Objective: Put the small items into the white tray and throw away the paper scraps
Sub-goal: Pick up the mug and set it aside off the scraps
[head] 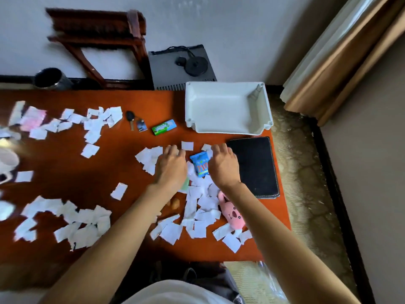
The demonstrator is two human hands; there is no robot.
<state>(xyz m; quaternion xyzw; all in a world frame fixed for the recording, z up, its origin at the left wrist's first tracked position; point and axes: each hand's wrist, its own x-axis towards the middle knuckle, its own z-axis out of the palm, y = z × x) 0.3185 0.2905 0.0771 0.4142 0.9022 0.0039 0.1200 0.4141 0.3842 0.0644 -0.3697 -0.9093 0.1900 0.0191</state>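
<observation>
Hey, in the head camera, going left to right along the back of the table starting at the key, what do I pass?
Car key → small tag → green gum pack → white tray.

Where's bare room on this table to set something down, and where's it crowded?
Bare wood: mid-left between the upper scraps and lower scraps, and the far edge left of the white tray, behind the green pack. The tray holds nothing. Crowded round the blue packet, between left hand and right hand.

white tray (219,108) upright (far right) | blue packet (199,164) flat amid scattered paper scraps (171,232)
</observation>
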